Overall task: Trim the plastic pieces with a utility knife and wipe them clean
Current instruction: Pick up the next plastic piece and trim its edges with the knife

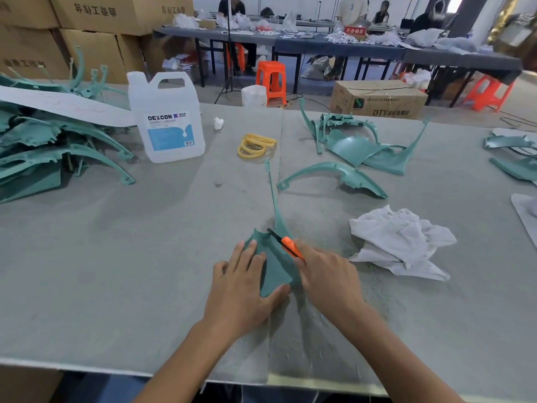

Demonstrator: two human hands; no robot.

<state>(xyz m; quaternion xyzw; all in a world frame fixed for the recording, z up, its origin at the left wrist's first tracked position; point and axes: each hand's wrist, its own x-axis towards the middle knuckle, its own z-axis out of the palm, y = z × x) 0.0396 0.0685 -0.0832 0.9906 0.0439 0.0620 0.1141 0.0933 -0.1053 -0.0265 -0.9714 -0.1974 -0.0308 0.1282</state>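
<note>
A teal plastic piece point(276, 269) with a long thin stem pointing away lies on the grey felt table point(130, 257) near the front edge. My left hand point(241, 286) grips its broad end, fingers on top and thumb along the near edge. My right hand point(325, 274) grips an orange utility knife point(286, 244), whose black tip rests on the piece's upper rim. A crumpled white cloth point(401, 242) lies just right of my right hand.
A heap of teal pieces point(52, 141) fills the left side. More teal pieces point(357, 146) lie at centre right and far right. A clear DEXCON jug point(167, 117), yellow bands point(255, 145) and a small white wad point(218, 123) stand further back. Plastic shavings point(316, 318) litter the front.
</note>
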